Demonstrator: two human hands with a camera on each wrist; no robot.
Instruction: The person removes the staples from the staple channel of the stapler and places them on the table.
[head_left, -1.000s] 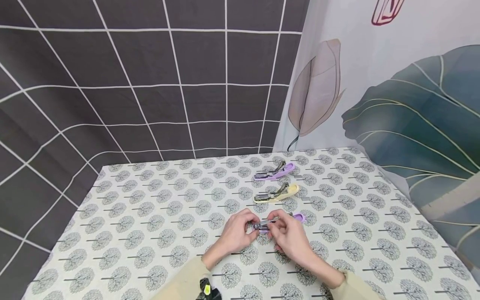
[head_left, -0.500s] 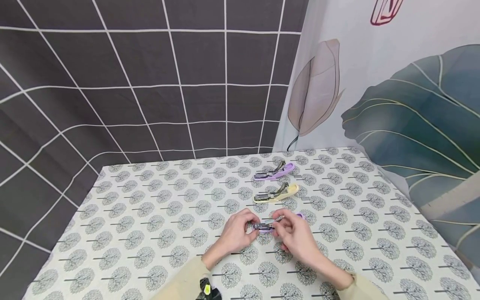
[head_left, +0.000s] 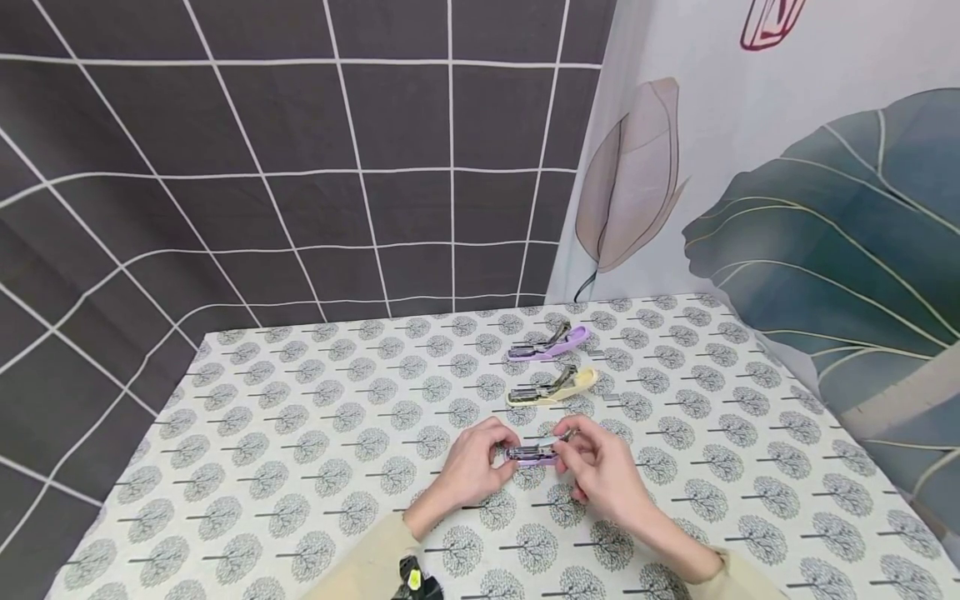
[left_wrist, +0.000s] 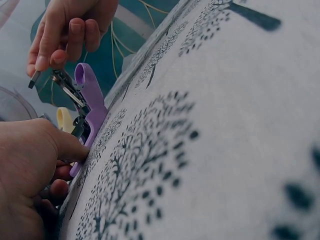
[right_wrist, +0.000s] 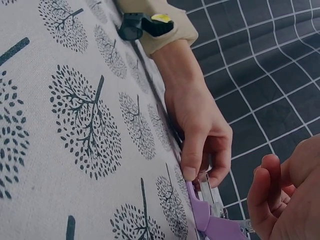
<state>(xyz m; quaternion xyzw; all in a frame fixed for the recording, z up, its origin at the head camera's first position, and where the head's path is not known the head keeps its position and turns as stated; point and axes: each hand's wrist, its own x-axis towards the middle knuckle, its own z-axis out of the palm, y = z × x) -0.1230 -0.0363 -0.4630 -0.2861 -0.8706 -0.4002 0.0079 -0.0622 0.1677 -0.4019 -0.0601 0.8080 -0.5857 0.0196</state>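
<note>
Before me on the table lies a purple stapler (head_left: 538, 457), opened, its metal parts showing. My left hand (head_left: 472, 458) holds its left end between thumb and fingers; the left wrist view shows the thumb pressed low on the purple body (left_wrist: 95, 112). My right hand (head_left: 600, 471) hovers over the stapler's right end, hiding it in the head view. Between its thumb and index finger it pinches a small dark strip of staples (left_wrist: 34, 80), apart from the metal mechanism (left_wrist: 70, 90). The right wrist view shows the left hand (right_wrist: 197, 130) on the purple shell (right_wrist: 201, 212).
Farther back lie an opened yellow stapler (head_left: 577, 383) and another purple one (head_left: 570, 340), parallel to the first. Small grey strips, one of them this strip (head_left: 612, 397), lie to their right. A tree-print cloth (head_left: 300, 467) covers the table; a dark grid curtain (head_left: 300, 208) hangs behind.
My right hand has drawn back to the right along the stapler, uncovering more of its metal middle. The left hand keeps its hold in the same place.
</note>
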